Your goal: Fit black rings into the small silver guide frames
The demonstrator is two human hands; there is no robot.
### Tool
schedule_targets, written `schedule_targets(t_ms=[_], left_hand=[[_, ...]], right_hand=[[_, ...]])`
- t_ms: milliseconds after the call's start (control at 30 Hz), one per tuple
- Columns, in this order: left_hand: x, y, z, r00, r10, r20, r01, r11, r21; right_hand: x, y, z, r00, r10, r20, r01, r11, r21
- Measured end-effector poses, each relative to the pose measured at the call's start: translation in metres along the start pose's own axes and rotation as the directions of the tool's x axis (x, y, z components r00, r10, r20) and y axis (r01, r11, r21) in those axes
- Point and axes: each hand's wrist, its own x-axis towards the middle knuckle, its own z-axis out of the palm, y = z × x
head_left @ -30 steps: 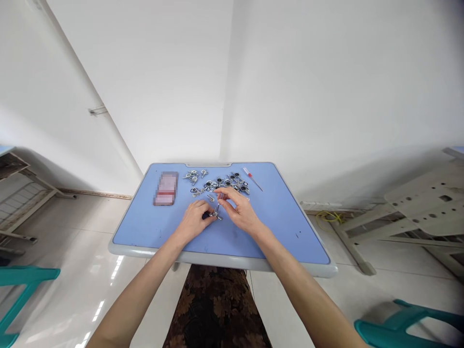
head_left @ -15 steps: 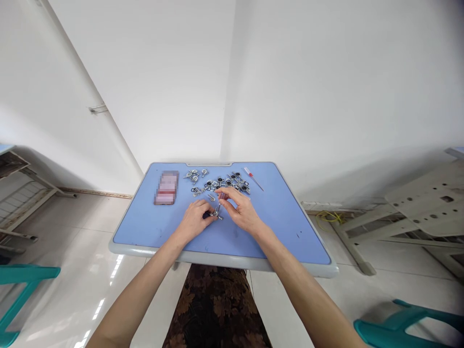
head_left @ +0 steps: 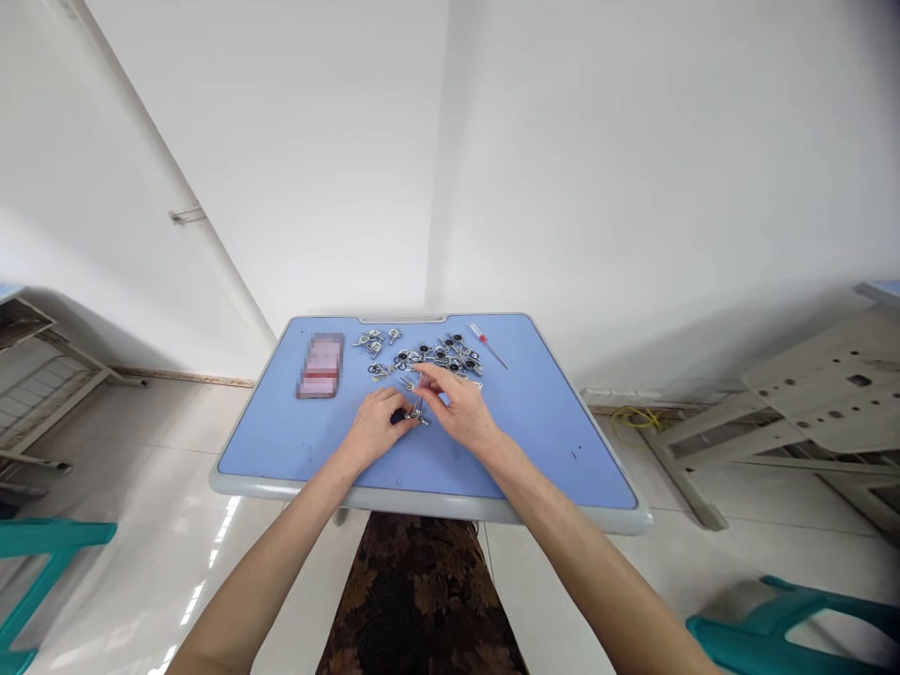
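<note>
My left hand point(head_left: 376, 427) pinches a small metal part point(head_left: 420, 415) with a dark piece beside it, low over the blue table point(head_left: 281, 450). Just above that part is my right hand point(head_left: 457, 410), its thumb and fingers closed round a slim tool whose thin shaft points down at the metal part. The tool's handle is mostly hidden by the fingers. Behind my hands lies a pile of metal parts with black round pieces point(head_left: 455, 354). A smaller group of silvery parts point(head_left: 371, 342) sits to its left.
A phone point(head_left: 322, 366) lies on the table's left side. A screwdriver with a red band point(head_left: 487, 346) rests at the back right. Teal stools point(head_left: 794, 623) stand on the floor at both sides; a white wall rises behind the table.
My right hand has shifted slightly left with the tool. My left hand keeps its hold on the metal part. The whole view has moved a little.
</note>
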Motion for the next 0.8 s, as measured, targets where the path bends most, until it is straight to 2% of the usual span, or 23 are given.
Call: schedule_targets(t_ms=[267, 367, 500, 600, 800], left_hand=[[0.0001, -0.0001, -0.0003, 1.000, 0.001, -0.002, -0.001, 1.000, -0.004], [0.0004, 0.0011, -0.0011, 1.000, -0.001, 0.005, 0.001, 1.000, -0.001], [0.0004, 0.0017, -0.0011, 1.000, -0.008, 0.009, 0.008, 1.000, 0.003], [0.0000, 0.0021, -0.0012, 1.000, -0.010, 0.006, 0.010, 1.000, 0.002], [-0.0002, 0.0010, -0.0007, 1.000, -0.002, -0.003, 0.002, 1.000, -0.005]], right_hand=[[0.0026, -0.0060, -0.0071, 0.999, -0.016, 0.048, 0.013, 0.998, 0.065], [0.0033, -0.0049, -0.0082, 1.000, -0.017, 0.025, 0.014, 0.994, 0.113], [0.0026, -0.0015, -0.0035, 0.999, 0.005, -0.049, -0.003, 0.999, 0.035], [0.0019, -0.0015, -0.0014, 0.998, -0.001, -0.056, -0.001, 0.999, -0.041], [0.0022, -0.0055, -0.0080, 0.999, -0.019, 0.031, 0.018, 0.999, 0.034]])
